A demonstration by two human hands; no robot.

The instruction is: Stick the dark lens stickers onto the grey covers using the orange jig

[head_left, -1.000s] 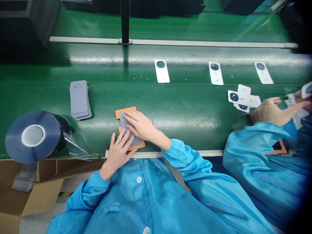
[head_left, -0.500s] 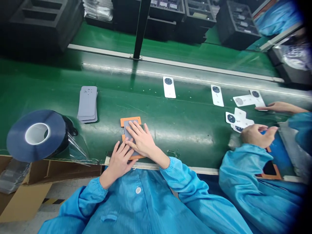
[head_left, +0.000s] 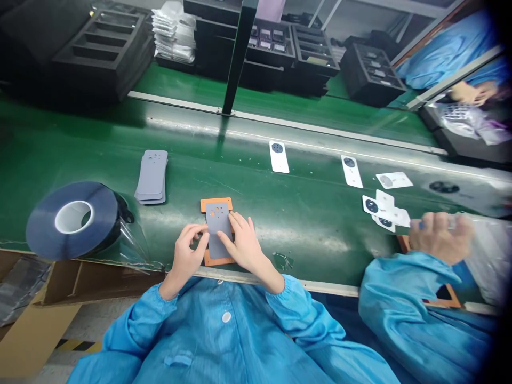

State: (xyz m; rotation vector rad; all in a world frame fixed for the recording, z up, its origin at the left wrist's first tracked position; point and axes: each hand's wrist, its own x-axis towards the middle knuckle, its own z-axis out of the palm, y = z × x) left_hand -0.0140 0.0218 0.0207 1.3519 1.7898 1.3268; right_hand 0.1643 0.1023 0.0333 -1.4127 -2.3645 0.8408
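A grey phone back panel [head_left: 218, 242] with camera holes at its far end lies on an orange fixture [head_left: 219, 261] near the table's front edge. My left hand [head_left: 189, 250] has its fingertips pinched at the panel's left edge. On the other side, my right hand [head_left: 248, 242] rests its thumb on the panel's face, with the fingers along the right edge. A stack of grey phone back panels [head_left: 151, 173] lies farther back on the left.
A big roll of clear film [head_left: 44, 224] sits at the left. White panels [head_left: 279, 160] lie across the back and right. A co-worker's hand [head_left: 440, 237] works at the right beside another orange fixture [head_left: 454, 298]. Black trays [head_left: 108, 48] stand behind the rail.
My hands have drawn apart from lying flat over the grey panel to its two edges, uncovering it. The co-worker has lifted a white panel, now blurred. The view has shifted slightly.
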